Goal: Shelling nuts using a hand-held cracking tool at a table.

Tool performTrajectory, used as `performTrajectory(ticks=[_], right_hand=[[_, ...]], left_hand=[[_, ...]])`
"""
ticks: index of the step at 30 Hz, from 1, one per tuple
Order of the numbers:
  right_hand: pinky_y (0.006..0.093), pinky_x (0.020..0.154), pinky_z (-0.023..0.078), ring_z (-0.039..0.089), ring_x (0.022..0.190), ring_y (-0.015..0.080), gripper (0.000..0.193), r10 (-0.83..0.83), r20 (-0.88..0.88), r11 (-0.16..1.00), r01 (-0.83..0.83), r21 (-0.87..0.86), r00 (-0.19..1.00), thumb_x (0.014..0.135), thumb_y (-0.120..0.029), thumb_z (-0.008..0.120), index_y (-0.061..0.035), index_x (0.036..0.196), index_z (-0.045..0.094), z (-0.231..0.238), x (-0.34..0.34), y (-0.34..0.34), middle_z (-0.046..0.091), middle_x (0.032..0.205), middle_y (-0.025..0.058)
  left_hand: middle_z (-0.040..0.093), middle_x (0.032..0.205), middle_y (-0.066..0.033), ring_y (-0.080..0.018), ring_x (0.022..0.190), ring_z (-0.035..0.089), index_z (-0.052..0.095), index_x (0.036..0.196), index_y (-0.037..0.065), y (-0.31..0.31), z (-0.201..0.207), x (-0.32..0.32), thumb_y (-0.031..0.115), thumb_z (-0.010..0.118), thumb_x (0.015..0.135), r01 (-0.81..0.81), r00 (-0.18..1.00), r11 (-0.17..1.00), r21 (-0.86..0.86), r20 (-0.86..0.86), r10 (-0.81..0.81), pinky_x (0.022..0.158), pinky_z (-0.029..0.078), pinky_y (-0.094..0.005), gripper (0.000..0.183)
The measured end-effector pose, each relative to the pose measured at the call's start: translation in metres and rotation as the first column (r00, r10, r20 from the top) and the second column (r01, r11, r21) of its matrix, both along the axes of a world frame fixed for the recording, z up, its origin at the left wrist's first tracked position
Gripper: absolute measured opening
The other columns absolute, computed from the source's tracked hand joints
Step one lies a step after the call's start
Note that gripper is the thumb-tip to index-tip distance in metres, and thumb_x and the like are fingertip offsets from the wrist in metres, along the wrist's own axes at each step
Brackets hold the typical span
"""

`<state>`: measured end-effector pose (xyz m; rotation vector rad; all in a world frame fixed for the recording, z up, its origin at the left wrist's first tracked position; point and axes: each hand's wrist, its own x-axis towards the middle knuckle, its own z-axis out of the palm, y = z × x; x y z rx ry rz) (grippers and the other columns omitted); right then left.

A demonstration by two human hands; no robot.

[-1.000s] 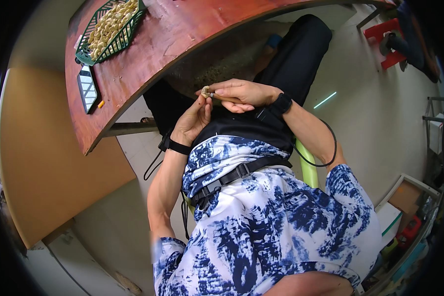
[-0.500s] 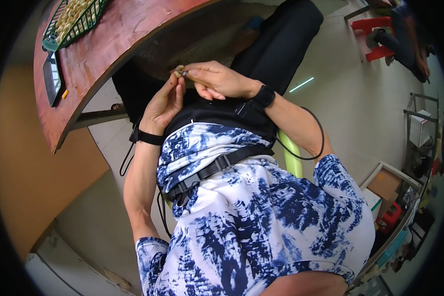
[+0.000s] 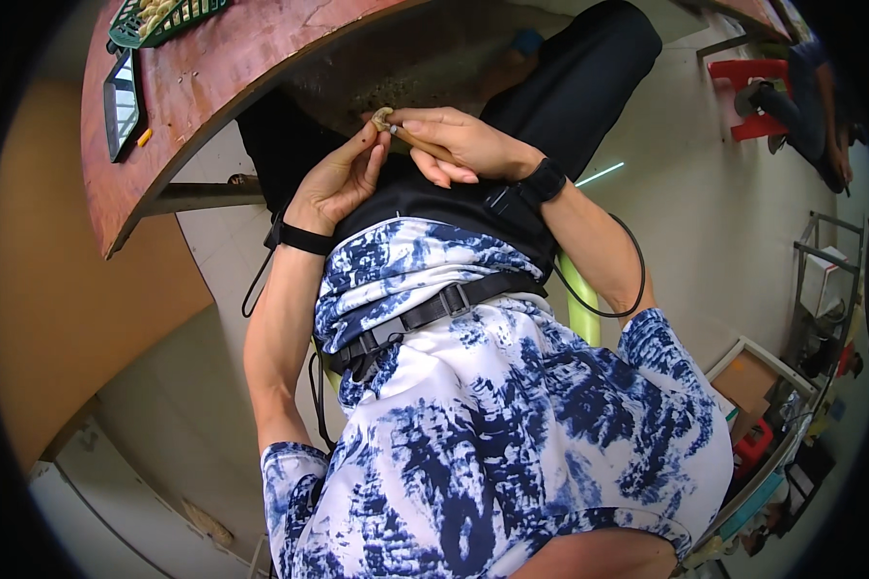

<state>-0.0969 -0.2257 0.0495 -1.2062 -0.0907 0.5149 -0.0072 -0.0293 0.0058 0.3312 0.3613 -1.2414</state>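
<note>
My left hand (image 3: pixel 343 179) and my right hand (image 3: pixel 459 145) meet in front of my body, just under the edge of the reddish wooden table (image 3: pixel 212 77). Between their fingertips is a small pale nut-like piece (image 3: pixel 382 118). My right hand also grips a thin wooden-handled tool (image 3: pixel 420 143) whose tip touches that piece. My left fingers pinch the piece from the other side. Both wrists wear black bands.
A green basket (image 3: pixel 164 14) of pale pieces stands at the table's far edge, with a dark phone-like slab (image 3: pixel 121 92) and a small orange bit (image 3: pixel 143 137) beside it. Another person sits by a red stool (image 3: pixel 753 92) at upper right. Shelving stands at right.
The view has tilted and shifted, so the table and basket slid toward the upper left. My hands stay together on the small piece and the tool.
</note>
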Motion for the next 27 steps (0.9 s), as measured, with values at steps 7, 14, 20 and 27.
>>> performTrajectory(ticks=[7,14,20,27], right_hand=[[0.0145,0.037,0.029,0.035,0.034,0.0026,0.036,0.01,-0.014,0.999,-0.01,0.042,1.0,0.1,-0.027,0.03,-0.0012,0.118,0.047,0.007,-0.007,-0.002,0.053,0.056,0.0049],[0.0152,0.038,0.032,0.038,0.036,0.0023,0.038,-0.079,0.062,0.994,0.084,-0.076,0.995,0.1,-0.028,0.03,-0.0013,0.122,0.047,0.003,-0.007,0.007,0.053,0.057,0.0032],[0.015,0.04,0.033,0.04,0.038,0.0021,0.04,-0.152,0.072,0.983,0.158,-0.088,0.986,0.1,-0.029,0.032,-0.001,0.123,0.048,-0.002,-0.005,0.012,0.055,0.059,0.0035],[0.0141,0.04,0.032,0.04,0.04,0.0017,0.038,-0.221,0.029,0.972,0.222,-0.075,0.975,0.098,-0.028,0.039,0.0002,0.12,0.051,-0.01,0.001,0.014,0.064,0.069,0.0091]], left_hand=[[0.062,0.1,-0.0076,-0.0177,0.093,0.062,0.06,0.105,0.005,-0.002,0.003,0.001,0.008,0.054,0.091,0.065,0.998,0.997,-0.03,0.011,-0.065,0.074,0.057,-0.0231,0.016],[0.065,0.095,-0.0084,-0.0178,0.09,0.064,0.061,0.101,0.001,-0.002,0.005,-0.002,0.005,0.056,0.088,0.008,1.0,1.0,-0.015,0.017,-0.008,0.072,0.058,-0.0214,0.014],[0.065,0.094,-0.0085,-0.0183,0.091,0.064,0.062,0.099,0.0,-0.002,0.002,-0.001,0.003,0.059,0.086,-0.038,0.999,0.999,0.039,0.009,0.037,0.071,0.058,-0.0221,0.013],[0.065,0.093,-0.0084,-0.0182,0.089,0.065,0.062,0.098,-0.001,-0.004,0.007,0.002,0.003,0.059,0.086,-0.051,0.998,0.996,0.066,-0.025,0.053,0.07,0.058,-0.0218,0.012]])
